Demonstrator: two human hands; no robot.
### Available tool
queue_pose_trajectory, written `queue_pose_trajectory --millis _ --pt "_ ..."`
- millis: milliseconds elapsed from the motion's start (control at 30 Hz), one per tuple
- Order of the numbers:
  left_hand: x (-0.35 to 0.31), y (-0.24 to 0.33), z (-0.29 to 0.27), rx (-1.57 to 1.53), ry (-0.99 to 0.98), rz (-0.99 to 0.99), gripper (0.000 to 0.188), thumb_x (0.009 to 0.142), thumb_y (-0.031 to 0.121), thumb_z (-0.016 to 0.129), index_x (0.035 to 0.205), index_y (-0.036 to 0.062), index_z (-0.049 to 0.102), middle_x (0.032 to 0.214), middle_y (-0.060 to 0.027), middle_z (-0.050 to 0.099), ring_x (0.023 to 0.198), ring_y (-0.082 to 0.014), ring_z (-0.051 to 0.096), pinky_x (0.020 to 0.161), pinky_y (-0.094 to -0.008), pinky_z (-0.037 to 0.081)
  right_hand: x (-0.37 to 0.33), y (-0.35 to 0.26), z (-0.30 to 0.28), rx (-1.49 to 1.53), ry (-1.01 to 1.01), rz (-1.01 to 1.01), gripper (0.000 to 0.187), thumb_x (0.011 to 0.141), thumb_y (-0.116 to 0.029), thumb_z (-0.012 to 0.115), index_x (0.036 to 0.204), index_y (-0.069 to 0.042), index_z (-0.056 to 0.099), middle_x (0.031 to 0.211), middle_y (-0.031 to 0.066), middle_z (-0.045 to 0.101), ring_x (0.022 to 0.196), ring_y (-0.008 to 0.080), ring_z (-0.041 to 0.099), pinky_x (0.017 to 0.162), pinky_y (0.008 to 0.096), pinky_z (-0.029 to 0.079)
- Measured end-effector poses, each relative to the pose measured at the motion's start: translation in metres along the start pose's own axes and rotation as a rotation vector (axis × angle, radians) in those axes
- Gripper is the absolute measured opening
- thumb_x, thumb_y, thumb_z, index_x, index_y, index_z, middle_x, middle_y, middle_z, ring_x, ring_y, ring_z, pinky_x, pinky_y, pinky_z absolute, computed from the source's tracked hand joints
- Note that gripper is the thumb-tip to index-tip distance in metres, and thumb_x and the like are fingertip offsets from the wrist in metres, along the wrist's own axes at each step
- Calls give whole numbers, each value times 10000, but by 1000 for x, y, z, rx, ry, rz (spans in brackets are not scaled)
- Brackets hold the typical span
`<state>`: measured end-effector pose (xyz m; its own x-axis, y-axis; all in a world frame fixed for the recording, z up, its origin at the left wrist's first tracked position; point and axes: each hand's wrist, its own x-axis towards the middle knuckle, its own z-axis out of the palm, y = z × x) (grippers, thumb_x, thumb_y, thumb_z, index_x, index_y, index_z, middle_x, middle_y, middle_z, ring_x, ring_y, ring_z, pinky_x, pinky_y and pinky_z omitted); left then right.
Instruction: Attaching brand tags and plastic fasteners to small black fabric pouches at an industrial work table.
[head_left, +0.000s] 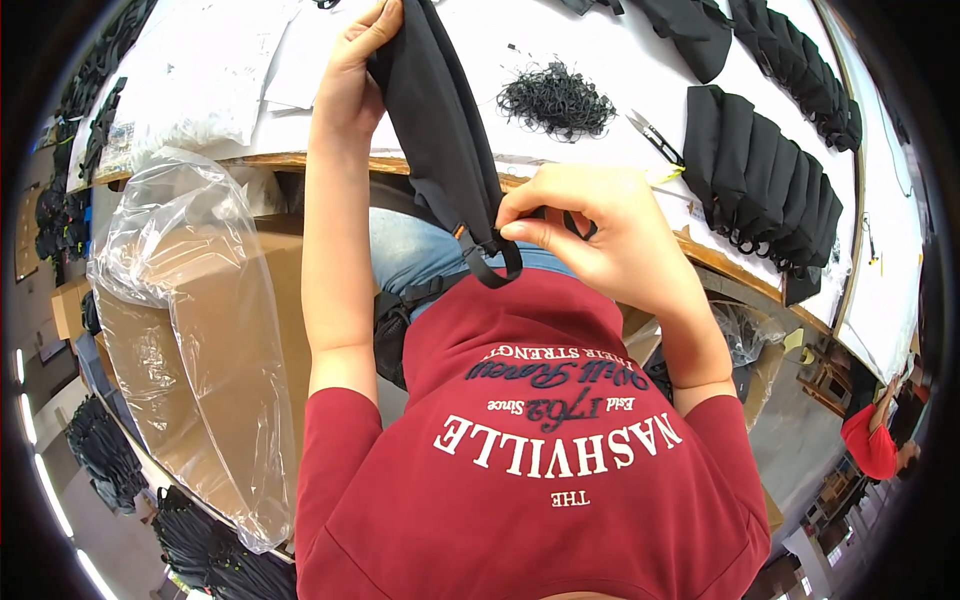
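Observation:
A long black fabric pouch (430, 110) hangs between my two hands above the table's near edge. My left hand (355, 65) is closed round its upper end. At the lower end, my right hand (605, 225) pinches the pouch's edge with thumb and forefinger. Something dark and curved shows inside the right palm; I cannot make out its kind. A black strap loop (492, 272) dangles from the pouch's bottom, beside a small orange tag (460, 230). Beyond the right hand, a pile of short black cords (557, 101) and a pair of thread snips (655, 137) lie on the white tabletop (600, 60).
A row of black pouches (762, 170) lies at the right, with another row (800, 70) behind it. Clear plastic bags (180, 100) cover the table's left side. A cardboard box (220, 340) under clear plastic stands at my left. Another person in red (868, 440) is at far right.

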<state>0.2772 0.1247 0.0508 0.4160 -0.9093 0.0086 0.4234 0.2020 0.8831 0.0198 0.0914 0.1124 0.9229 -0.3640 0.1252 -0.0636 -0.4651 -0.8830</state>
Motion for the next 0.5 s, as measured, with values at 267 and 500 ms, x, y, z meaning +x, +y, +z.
queue_pose_trajectory --millis 267,500 --pt "22 -23 -6 -548 -608 114 193 909 238 574 943 51 607 754 -14 628 607 -86 578 549 -204 453 0 -3 7 12 99 -74 98 738 0 683 820 -24 634 700 39 596 551 145 527 535 246 419" --pt "-10 7 16 41 120 -28 217 895 246 599 964 41 612 769 -22 635 628 -92 581 580 -204 459 1 8 -3 -32 -4 -110 136 757 -41 683 871 -31 610 800 35 591 648 114 522 574 236 408"
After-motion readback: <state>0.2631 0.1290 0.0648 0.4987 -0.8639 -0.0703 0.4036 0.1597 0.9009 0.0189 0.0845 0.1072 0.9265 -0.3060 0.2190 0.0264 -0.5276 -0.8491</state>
